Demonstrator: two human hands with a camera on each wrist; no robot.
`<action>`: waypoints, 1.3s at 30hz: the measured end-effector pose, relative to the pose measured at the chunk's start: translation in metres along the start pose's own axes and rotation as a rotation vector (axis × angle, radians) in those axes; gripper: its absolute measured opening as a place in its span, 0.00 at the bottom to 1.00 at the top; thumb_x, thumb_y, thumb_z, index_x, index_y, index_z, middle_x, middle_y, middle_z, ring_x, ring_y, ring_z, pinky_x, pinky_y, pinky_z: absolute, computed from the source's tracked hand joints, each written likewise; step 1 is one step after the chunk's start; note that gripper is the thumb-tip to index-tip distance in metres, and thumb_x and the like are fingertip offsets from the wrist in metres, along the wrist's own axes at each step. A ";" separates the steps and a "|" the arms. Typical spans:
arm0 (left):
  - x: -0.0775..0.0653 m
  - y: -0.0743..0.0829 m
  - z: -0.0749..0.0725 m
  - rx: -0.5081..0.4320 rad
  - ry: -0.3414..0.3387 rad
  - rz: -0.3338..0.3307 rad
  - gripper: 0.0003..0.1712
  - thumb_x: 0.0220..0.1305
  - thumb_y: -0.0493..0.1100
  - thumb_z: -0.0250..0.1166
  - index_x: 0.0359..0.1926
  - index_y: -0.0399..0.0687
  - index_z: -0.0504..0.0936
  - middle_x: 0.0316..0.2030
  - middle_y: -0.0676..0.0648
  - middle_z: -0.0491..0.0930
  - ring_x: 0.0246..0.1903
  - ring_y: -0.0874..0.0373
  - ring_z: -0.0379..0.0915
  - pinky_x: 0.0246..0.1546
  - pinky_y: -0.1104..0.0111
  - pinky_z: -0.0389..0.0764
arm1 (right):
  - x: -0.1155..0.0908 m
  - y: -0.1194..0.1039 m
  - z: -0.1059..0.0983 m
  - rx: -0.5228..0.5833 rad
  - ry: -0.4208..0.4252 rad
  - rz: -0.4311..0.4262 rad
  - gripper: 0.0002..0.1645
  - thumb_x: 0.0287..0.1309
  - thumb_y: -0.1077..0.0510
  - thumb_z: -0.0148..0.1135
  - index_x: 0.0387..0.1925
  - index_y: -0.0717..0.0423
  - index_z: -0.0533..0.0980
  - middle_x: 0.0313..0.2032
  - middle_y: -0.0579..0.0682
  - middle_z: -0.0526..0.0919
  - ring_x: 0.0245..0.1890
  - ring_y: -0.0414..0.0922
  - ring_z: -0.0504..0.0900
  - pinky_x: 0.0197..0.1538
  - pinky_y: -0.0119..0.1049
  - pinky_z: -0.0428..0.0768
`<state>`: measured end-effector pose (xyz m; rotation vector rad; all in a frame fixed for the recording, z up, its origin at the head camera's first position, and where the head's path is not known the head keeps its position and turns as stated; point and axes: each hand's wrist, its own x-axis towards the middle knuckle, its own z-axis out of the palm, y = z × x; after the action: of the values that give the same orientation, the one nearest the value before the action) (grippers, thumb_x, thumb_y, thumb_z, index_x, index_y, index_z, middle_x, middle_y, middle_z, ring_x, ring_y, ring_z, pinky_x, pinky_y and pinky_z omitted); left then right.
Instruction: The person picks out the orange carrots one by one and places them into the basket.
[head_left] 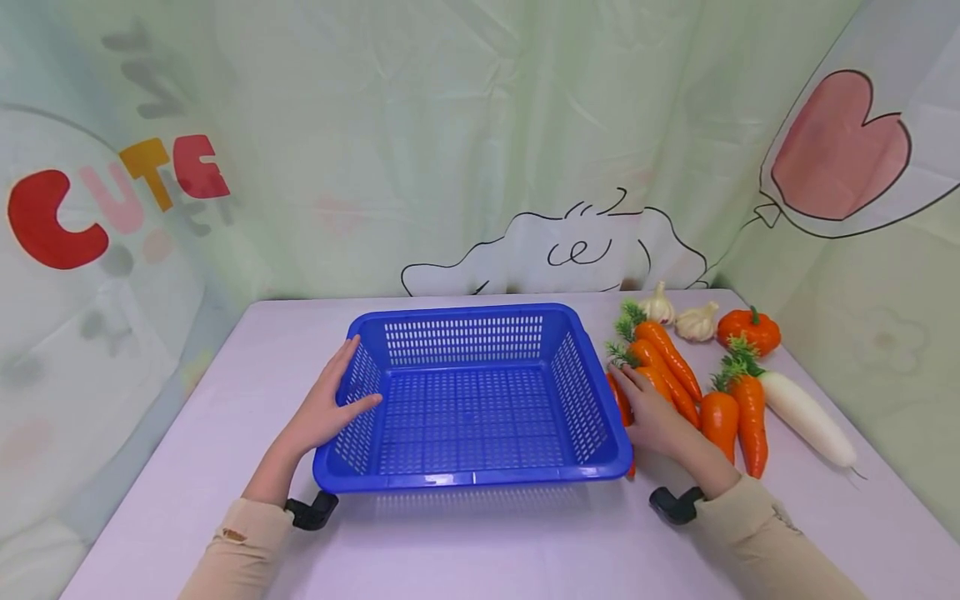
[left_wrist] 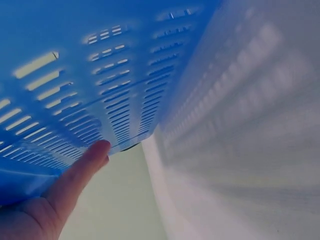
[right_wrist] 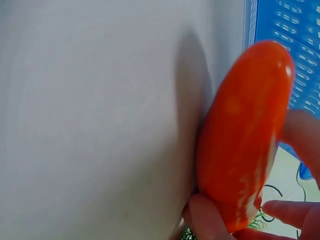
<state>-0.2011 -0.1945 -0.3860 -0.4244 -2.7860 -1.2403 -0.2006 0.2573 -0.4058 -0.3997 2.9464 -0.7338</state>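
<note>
A blue plastic basket (head_left: 472,417) with slotted walls stands in the middle of the head view; its inside shows only the slotted floor. My left hand (head_left: 330,408) holds its left side, thumb over the rim and fingers straight along the outside. In the left wrist view a finger (left_wrist: 82,172) lies close along the slotted wall. Between the basket's right side and the carrots is my right hand (head_left: 660,417). It grips a long, glossy red-orange vegetable (right_wrist: 245,140), with the thumb on one side and fingers on the other. The hand hides much of it in the head view.
Several carrots (head_left: 671,354) with green tops lie right of the basket, near two garlic bulbs (head_left: 697,322) and an orange bell pepper (head_left: 750,332). A white radish (head_left: 806,417) is at far right. A printed curtain (head_left: 450,150) hangs behind the table (head_left: 480,550).
</note>
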 end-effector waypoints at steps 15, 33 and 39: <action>0.002 -0.002 -0.001 -0.003 -0.002 0.026 0.52 0.54 0.48 0.66 0.72 0.55 0.43 0.70 0.40 0.39 0.68 0.40 0.36 0.57 0.36 0.47 | 0.002 -0.003 0.003 0.004 0.053 0.026 0.56 0.40 0.55 0.73 0.65 0.70 0.53 0.61 0.75 0.52 0.58 0.72 0.56 0.50 0.63 0.68; 0.002 -0.002 -0.005 -0.030 -0.004 0.026 0.52 0.54 0.49 0.66 0.72 0.55 0.42 0.70 0.40 0.40 0.68 0.39 0.36 0.57 0.36 0.47 | -0.006 -0.008 -0.014 0.120 0.092 0.018 0.54 0.41 0.57 0.71 0.66 0.67 0.52 0.60 0.70 0.57 0.52 0.65 0.65 0.48 0.57 0.74; 0.004 -0.003 -0.003 -0.035 -0.008 0.023 0.52 0.54 0.49 0.66 0.72 0.56 0.42 0.70 0.41 0.40 0.68 0.40 0.35 0.58 0.36 0.47 | -0.010 -0.013 -0.024 0.132 0.103 0.020 0.55 0.41 0.54 0.72 0.67 0.64 0.52 0.61 0.71 0.54 0.40 0.56 0.72 0.39 0.47 0.80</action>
<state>-0.2058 -0.1975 -0.3859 -0.4630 -2.7614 -1.2867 -0.1914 0.2603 -0.3782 -0.3310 2.9685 -0.9669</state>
